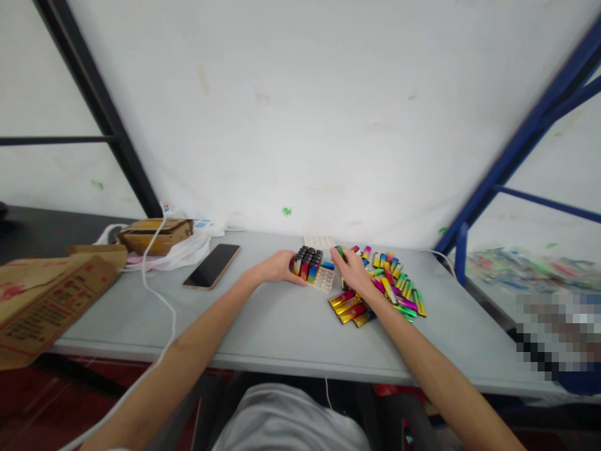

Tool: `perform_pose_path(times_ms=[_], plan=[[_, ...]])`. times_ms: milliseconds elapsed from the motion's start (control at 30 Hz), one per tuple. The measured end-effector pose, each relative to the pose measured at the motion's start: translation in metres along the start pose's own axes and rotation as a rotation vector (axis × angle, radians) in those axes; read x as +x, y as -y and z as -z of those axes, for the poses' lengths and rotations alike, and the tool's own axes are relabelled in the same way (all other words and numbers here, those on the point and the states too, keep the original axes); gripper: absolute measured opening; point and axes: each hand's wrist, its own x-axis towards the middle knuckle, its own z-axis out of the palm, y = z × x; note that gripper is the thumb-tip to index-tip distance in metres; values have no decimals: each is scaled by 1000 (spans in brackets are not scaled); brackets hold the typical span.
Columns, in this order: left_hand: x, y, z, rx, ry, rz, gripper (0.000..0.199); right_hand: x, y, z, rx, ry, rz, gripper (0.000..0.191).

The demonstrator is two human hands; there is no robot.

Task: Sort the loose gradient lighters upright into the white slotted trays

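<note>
Right hand (352, 270): narrow, thumb and fingers pinched on a dark green piece (341, 252); I read it just right of frame centre, above the back right part of the cell tray.
Left hand (279, 266): curled round the left side of the cell tray and the upright pieces, thumb on the near side, fingers partly hidden from my camera.
Cell tray (323, 281): white, just right of frame centre below mid-height; exposed cells show at its right.
Upright pieces (308, 258): packed side by side in the left part of the cell tray, black ends up, shiny coloured sides facing me.
Blue piece (327, 266): at the back right of the tray; I cannot tell whether it lies or leans.
Step in hand: I judge it as loading the tray piece by piece, part done.
Next move: in my judgement, it calls for turning the green piece black end up, aligning it over an exposed cell and lowering it straight, with the left hand steadying the row against tipping.
Loose pile (389, 285): shiny pieces in mixed colours, right of the tray, partly behind my right forearm.
Second white tray (319, 242): behind the first, near the wall (300, 125).
Phone (212, 266): flat on the grey table (282, 332), left of centre.
Outer left: cardboard box (154, 237), white cable (173, 313).
Outer right: blue frame (511, 147).
</note>
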Motion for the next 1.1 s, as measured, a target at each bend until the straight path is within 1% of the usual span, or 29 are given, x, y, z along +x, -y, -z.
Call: perform_pose_path(times_ms=[100, 167, 233, 400, 600, 733, 967, 1100], plan=[[-1, -1, 1, -9, 5, 4, 69, 0, 1, 2, -20, 40, 65, 43], [-1, -2, 1, -28, 5, 3, 68, 0, 0, 3, -118, 30, 139, 45], [-1, -1, 1, -48, 7, 3, 68, 0, -2, 2, -218, 42, 173, 45], [0, -1, 0, -47, 17, 13, 68, 1, -9, 0, -286, 86, 127, 40], [-1, -1, 0, -6, 14, 24, 70, 2, -18, -4, -348, 213, 185, 32], [-1, -1, -1, 16, 5, 25, 70, 4, -18, -5, -388, 200, 214, 30], [-1, 0, -1, -2, 5, 21, 69, 4, -18, 0, -405, 212, 241, 27], [-1, -1, -1, -12, -5, 34, 67, 2, -19, -1, -361, 299, 214, 25]])
